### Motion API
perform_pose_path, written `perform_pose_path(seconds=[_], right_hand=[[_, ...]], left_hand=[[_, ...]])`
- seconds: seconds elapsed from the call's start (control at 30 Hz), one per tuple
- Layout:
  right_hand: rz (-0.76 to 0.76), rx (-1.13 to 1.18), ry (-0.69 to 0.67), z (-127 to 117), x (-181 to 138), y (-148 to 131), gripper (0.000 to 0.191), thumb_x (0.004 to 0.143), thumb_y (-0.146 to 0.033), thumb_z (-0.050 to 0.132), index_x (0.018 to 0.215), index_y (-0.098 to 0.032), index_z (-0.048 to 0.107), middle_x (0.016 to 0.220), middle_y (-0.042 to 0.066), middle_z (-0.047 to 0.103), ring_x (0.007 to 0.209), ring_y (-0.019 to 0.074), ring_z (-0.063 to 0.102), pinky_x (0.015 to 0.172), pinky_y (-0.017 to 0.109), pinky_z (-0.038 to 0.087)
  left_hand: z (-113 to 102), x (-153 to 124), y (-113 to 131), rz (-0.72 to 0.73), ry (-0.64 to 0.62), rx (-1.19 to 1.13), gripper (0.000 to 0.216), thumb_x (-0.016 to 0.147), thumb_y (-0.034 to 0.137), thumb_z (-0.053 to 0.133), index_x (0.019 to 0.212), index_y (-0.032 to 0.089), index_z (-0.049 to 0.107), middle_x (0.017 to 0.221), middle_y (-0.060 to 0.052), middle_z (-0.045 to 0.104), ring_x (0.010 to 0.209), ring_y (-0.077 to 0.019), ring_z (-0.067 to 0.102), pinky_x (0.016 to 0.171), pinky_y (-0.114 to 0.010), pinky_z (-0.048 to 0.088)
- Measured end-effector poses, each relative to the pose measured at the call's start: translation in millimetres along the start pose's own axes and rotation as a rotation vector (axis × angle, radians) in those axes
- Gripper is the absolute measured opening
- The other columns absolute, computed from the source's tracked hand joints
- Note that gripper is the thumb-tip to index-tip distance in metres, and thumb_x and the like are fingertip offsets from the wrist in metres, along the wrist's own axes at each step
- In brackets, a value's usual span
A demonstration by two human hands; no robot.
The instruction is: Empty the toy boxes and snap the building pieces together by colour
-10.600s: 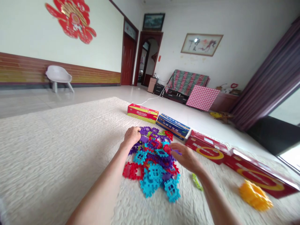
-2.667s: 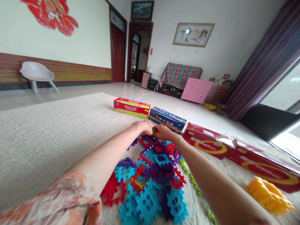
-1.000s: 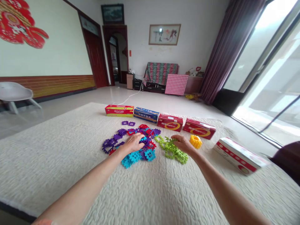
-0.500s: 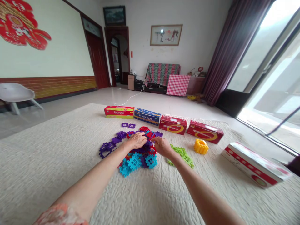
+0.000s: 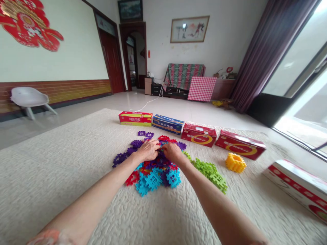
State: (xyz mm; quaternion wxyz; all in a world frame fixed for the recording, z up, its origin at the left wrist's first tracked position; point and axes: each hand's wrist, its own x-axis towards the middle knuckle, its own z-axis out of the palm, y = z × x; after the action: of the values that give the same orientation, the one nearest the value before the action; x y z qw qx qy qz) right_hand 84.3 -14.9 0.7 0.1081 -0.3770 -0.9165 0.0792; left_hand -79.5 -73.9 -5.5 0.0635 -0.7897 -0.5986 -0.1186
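In the head view a mixed pile of plastic interlocking square pieces lies on the quilted mat, with purple pieces (image 5: 119, 159), blue pieces (image 5: 153, 180) and red pieces (image 5: 132, 178) heaped together. My left hand (image 5: 149, 150) rests over the top of the heap, fingers bent down and pressed together. Close beside it, my right hand (image 5: 172, 152) has its fingers closed in a pinch over the pile. Whatever lies between the fingertips of either hand is hidden. Green pieces (image 5: 205, 167) lie grouped to the right of my right hand.
A yellow ring of joined pieces (image 5: 235, 163) stands right of the green ones. Behind the pile, a yellow-red box (image 5: 135, 119), a blue box (image 5: 167, 124) and two dark red boxes (image 5: 198, 135) form a row. Nearer on the right sits a white-red box (image 5: 297, 187).
My right hand has shifted in over the pile, closer to my left hand. The camera view has turned slightly, and more green pieces show.
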Motion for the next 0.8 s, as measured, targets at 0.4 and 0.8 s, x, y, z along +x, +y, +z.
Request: perform_pose_path(seconds=[0.4, 0.8], right_hand=[[0.072, -0.094, -0.074, -1, 11, -16, 0.023, 0.082, -0.03, 0.054, 0.093, -0.022, 0.073, 0.104, 0.011, 0.069, 0.098, 0.0261, 0.064, 0.082, 0.034, 0.046], [0.108, -0.087, -0.12, 8, 34, -27, 0.028, 0.079, -0.018, 0.056, 0.102, -0.022, 0.072, 0.111, 0.011, 0.069, 0.104, 0.0241, 0.063, 0.085, 0.032, 0.046]], left_hand=[[1, -20, -28, -0.134, -0.009, 0.044, 0.026, 0.074, 0.008, 0.047, 0.077, 0.018, 0.071, 0.103, -0.009, 0.066, 0.113, -0.0217, 0.055, 0.102, -0.034, 0.041], [-1, -8, -11, -0.296, -0.085, 0.016, 0.016, 0.076, 0.027, 0.059, 0.077, 0.015, 0.07, 0.093, -0.011, 0.064, 0.095, -0.0246, 0.06, 0.086, -0.034, 0.048]])
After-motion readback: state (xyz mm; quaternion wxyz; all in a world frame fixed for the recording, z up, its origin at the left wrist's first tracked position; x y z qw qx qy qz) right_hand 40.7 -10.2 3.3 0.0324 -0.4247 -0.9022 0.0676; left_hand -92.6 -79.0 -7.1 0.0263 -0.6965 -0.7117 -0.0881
